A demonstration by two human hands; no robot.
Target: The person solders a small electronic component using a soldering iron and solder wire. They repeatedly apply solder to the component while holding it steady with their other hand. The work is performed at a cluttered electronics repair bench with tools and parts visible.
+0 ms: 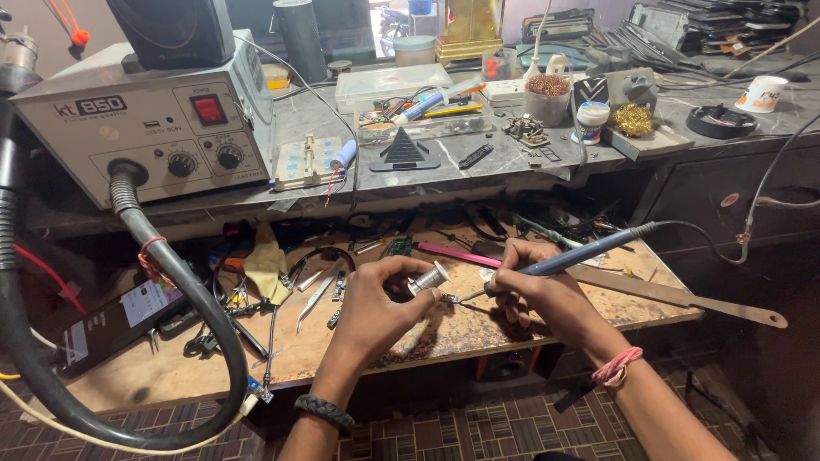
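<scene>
Right hand, soldering iron tip leftward

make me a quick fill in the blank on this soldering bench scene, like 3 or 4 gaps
1. The right hand holds a blue soldering iron like a ____.
2. The left hand grips a small spool of ____ wire between its fingertips.
3. The iron's tip points toward the ____ hand.
4. The grey rework station stands on the stone shelf, at the ____ side of the view.

Missing words: pen; solder; left; left
</scene>
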